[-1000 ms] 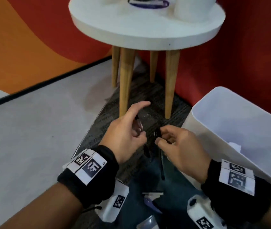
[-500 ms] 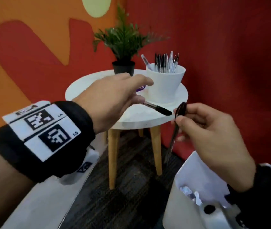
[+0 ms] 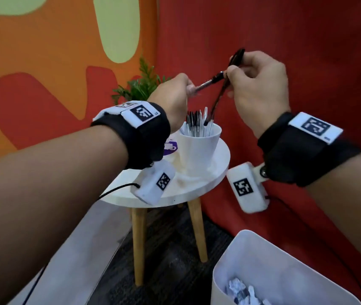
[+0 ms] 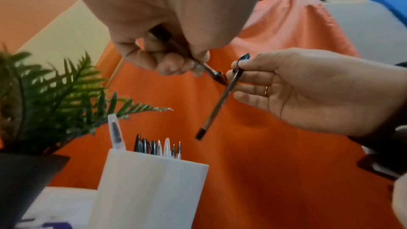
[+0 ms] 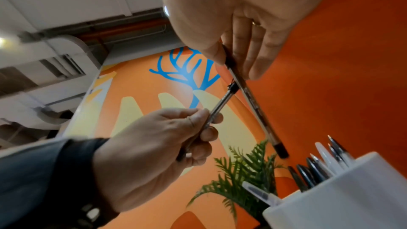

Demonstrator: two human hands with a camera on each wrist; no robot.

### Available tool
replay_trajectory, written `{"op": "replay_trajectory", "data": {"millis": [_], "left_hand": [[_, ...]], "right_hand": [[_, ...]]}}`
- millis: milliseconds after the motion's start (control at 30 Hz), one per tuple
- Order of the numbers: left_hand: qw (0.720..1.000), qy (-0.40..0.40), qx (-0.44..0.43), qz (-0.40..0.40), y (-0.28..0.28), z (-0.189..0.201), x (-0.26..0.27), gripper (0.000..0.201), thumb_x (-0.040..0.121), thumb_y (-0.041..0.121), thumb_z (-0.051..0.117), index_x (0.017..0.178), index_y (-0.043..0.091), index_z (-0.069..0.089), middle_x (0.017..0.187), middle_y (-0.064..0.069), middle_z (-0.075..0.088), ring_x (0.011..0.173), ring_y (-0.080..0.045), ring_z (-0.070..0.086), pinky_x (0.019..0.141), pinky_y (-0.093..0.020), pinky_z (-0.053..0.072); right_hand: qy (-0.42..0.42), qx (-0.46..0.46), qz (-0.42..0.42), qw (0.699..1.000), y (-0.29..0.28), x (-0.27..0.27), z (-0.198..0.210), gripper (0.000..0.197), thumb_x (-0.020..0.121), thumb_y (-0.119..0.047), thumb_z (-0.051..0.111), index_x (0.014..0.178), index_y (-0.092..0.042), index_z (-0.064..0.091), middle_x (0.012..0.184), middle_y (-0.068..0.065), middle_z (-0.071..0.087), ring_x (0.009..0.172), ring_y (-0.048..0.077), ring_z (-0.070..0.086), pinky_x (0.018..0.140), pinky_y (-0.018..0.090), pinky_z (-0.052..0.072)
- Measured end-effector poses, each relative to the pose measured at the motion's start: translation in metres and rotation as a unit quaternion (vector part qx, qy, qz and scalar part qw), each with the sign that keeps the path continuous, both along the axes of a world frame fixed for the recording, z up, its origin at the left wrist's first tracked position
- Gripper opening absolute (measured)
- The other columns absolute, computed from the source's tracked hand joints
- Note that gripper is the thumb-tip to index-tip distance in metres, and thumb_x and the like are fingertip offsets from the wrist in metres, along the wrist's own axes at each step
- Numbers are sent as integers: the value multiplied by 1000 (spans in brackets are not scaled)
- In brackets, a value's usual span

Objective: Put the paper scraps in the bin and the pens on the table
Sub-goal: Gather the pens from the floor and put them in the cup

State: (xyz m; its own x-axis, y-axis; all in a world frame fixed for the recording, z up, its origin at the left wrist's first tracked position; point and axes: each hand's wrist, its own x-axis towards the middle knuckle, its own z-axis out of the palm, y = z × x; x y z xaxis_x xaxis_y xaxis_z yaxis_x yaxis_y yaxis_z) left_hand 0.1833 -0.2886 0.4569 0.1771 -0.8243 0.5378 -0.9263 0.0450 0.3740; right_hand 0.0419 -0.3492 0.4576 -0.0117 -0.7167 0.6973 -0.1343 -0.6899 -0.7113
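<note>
While both hands hover at upper centre, the left hand pinches one pen and the right hand another pen above the cup; their crossed tips could snag, dropping either short of the table.

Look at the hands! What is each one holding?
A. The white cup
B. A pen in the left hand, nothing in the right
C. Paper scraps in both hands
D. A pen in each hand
D: the left hand grips one pen and the right hand pinches another pen, both above the cup.
</note>
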Motion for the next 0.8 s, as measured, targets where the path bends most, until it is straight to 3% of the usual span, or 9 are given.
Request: {"op": "replay_trajectory", "data": {"millis": [133, 267, 367, 400, 467, 533, 600, 700, 800], "left_hand": [[977, 209, -34, 25, -27, -3, -4, 12, 100, 13, 36, 99, 15, 47, 81, 3, 54, 62, -14, 42, 47, -16, 37], [967, 247, -51, 39, -39, -7, -8, 8, 96, 7, 39, 100, 12, 43, 90, -11, 65, 77, -23, 58, 64, -19, 48], [967, 246, -45, 48, -41, -7, -10, 19, 101, 10, 32, 116, 6, 43, 95, -12, 69, 59, -12, 51, 42, -9, 35], [972, 226, -36, 61, -43, -6, -10, 22, 100, 11, 34, 119, 3, 42, 99, -11, 67, 58, -11, 50, 42, -8, 33], [979, 187, -16, 84, -48, -8, -8, 24, 98, 13, 41, 116, -1, 45, 104, -12, 62, 74, -18, 54, 63, -13, 40], [978, 174, 8, 110, -52, -12, -11, 25, 98, 17, 43, 115, -1, 46, 115, -14, 60, 99, -26, 57, 83, -30, 43], [974, 149, 19, 168, -56, -19, -15, 32, 98, 27, 43, 121, 6, 48, 127, -15, 49, 117, -32, 46, 99, -41, 38], [966, 72, 21, 248, -58, -30, -17, 29, 95, 34, 46, 112, 13, 57, 131, -8, 38, 122, -31, 33, 104, -45, 31], [959, 66, 54, 270, -58, -37, -15, 22, 92, 35, 49, 91, 14, 56, 129, -7, 35, 119, -31, 31, 104, -46, 30]], "right_hand": [[91, 6, -40, 995, -17, 14, 1, 19, 90, -22, 60, 106, -24, 70, 86, -12, 69, 82, 6, 65, 72, 12, 47], [240, 62, -64, 967, -29, 25, -29, 28, 88, -21, 61, 116, -27, 62, 105, 2, 71, 96, 25, 65, 84, 30, 49], [339, 76, -76, 935, -33, 30, -45, 25, 90, -24, 61, 115, -28, 58, 104, 0, 69, 100, 28, 59, 83, 34, 30], [350, 77, -78, 930, -33, 30, -46, 25, 91, -25, 60, 116, -28, 58, 103, -1, 69, 102, 28, 58, 82, 35, 24], [361, 88, -70, 926, -33, 31, -47, 26, 94, -24, 55, 120, -29, 58, 106, 0, 69, 108, 31, 55, 80, 37, 19], [388, 96, -62, 915, -34, 32, -48, 29, 96, -20, 47, 122, -29, 57, 113, 1, 68, 114, 33, 52, 80, 38, 17], [417, 88, -52, 903, -33, 31, -49, 29, 94, -18, 41, 114, -31, 57, 111, 0, 68, 115, 32, 50, 80, 40, 19], [439, 87, -35, 893, -28, 28, -49, 36, 94, -19, 37, 123, -29, 56, 114, -2, 67, 120, 30, 47, 82, 41, 20], [425, 86, -24, 901, -22, 27, -50, 48, 93, -13, 34, 134, -32, 51, 124, -2, 64, 128, 28, 41, 85, 41, 19]]}}
